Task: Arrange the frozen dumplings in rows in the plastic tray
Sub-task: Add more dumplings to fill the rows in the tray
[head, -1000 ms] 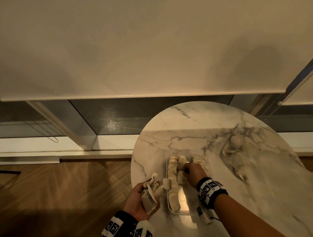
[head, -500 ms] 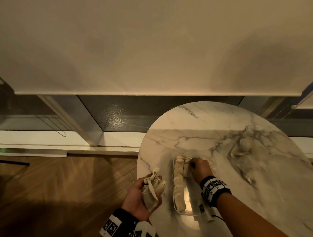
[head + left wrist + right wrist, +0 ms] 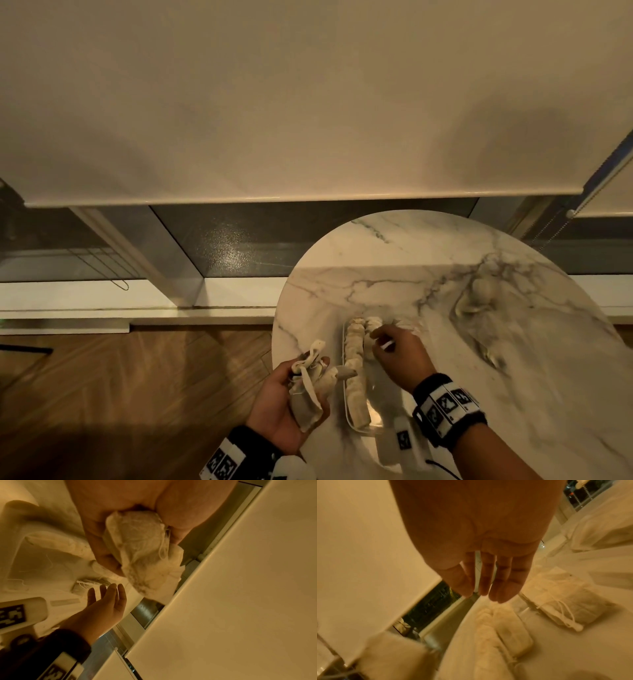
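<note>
One row filled in plastic tray point(image 3: 345, 404), second barely begun; right hand point(image 3: 399, 353) empty, fingers straight; cloth dumplings point(image 3: 306, 387) gripped in left hand point(image 3: 277, 407).

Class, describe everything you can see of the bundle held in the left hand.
The bundle is a cluster of small off-white cloth pouches with drawstring ties, frayed threads showing. The left hand grips it, fingers curled round it, at the edge of the marble table, left of the tray. How many pouches it holds is unclear.
</note>
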Demonstrator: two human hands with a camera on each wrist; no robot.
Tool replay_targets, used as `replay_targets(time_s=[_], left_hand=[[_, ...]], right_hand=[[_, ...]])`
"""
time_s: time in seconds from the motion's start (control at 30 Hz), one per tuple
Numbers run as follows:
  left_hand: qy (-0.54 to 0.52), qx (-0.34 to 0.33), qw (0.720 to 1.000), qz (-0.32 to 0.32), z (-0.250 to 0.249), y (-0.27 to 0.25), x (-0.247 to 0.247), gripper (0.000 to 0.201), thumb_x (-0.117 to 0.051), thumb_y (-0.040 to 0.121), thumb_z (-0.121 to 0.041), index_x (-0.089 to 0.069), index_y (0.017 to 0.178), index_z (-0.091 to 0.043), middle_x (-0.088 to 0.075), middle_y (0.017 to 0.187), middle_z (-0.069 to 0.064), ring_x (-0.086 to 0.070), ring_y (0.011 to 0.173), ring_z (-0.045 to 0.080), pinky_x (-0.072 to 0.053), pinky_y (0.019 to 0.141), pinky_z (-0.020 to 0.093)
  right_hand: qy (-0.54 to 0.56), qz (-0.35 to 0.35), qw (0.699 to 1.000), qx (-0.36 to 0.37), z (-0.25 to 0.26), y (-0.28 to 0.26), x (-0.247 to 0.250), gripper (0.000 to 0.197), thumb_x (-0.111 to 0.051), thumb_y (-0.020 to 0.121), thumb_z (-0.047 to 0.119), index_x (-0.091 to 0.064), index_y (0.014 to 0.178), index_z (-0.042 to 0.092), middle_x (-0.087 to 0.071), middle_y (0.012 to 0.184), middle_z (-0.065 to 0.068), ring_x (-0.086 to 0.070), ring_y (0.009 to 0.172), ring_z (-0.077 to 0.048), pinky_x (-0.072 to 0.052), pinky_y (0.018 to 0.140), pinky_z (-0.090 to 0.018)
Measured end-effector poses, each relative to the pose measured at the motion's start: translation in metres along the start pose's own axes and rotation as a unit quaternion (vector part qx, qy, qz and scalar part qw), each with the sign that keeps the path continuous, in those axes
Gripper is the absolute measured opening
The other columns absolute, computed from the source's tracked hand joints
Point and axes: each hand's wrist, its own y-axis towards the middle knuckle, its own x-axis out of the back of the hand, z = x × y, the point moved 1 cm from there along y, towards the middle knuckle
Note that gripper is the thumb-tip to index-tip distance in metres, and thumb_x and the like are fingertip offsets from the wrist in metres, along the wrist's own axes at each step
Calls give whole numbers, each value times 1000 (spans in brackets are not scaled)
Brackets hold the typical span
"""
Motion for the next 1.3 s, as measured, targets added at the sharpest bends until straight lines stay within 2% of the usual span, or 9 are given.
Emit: replay_targets(time_s=[0.1, 0.27, 0.4, 0.53, 0.63, 0.77, 1.03, 1.17, 1.3], left_hand=[[21, 3, 999, 28, 2, -10, -13, 27, -59, 80, -23, -75, 93, -6, -69, 94, 11, -66, 69, 27, -51, 47, 30], [51, 10, 997, 63, 10, -21, -39, 30, -64, 74, -21, -76, 96, -5, -70, 96, 10, -64, 72, 25, -49, 48, 27], [48, 32, 995, 75, 18, -19, -53, 42, -63, 79, -23, -66, 118, -9, -66, 108, 11, -59, 81, 24, -49, 50, 28], [63, 42, 992, 100, 25, -22, -64, 35, -61, 79, -21, -71, 108, -3, -65, 104, 14, -62, 76, 25, -49, 48, 27], [67, 38, 990, 118, 24, -25, -68, 32, -63, 76, -20, -73, 101, -4, -67, 98, 10, -57, 81, 22, -47, 48, 26], [69, 17, 993, 98, 17, -25, -69, 34, -63, 76, -22, -73, 103, -4, -67, 98, 10, -62, 74, 26, -46, 49, 27], [32, -42, 998, 35, -11, -8, -47, 40, -59, 82, -24, -56, 122, -27, -70, 106, 7, -56, 84, 22, -50, 48, 29], [30, -57, 997, 35, -16, -5, -43, 40, -57, 84, -24, -55, 124, -28, -70, 108, 7, -60, 86, 23, -49, 48, 29], [32, -57, 997, 34, -17, -2, -39, 42, -60, 81, -24, -54, 122, -28, -69, 110, 7, -63, 89, 24, -48, 50, 28]], right_hand=[[52, 117, 991, 38, 12, -35, 5, 50, -79, 78, 25, -59, 121, 41, -58, 116, 16, -56, 99, 1, -47, 76, -9], [46, 151, 983, 90, 15, -51, -1, 98, -85, 63, 50, -28, 142, 59, -31, 143, 28, -33, 132, -1, -42, 108, -34], [110, 117, 975, 154, 38, -49, 3, 76, -81, 69, 36, -40, 129, 60, -43, 129, 40, -45, 127, 1, -46, 101, -27], [181, 106, 964, 166, 38, -46, -3, 40, -75, 81, 15, -67, 116, 33, -69, 117, 11, -64, 111, -12, -53, 94, -43], [159, 89, 974, 136, 29, -45, -2, 22, -63, 86, 11, -74, 98, 26, -75, 101, 9, -69, 98, -7, -56, 86, -41], [179, 110, 974, 80, 21, -46, 7, 14, -62, 95, 17, -72, 91, 25, -73, 85, -7, -70, 77, -18, -58, 72, -37], [238, 95, 961, -100, -17, -33, 7, 11, -47, 100, 25, -57, 105, 24, -73, 83, -8, -68, 71, -21, -51, 59, -33], [293, 47, 934, -200, -30, -20, -2, 10, -40, 98, 17, -48, 103, 13, -73, 89, -18, -71, 83, -34, -54, 63, -39], [241, 38, 952, -185, -37, -7, -14, 9, -51, 90, 22, -54, 96, 16, -71, 90, -16, -67, 82, -31, -56, 69, -42]])
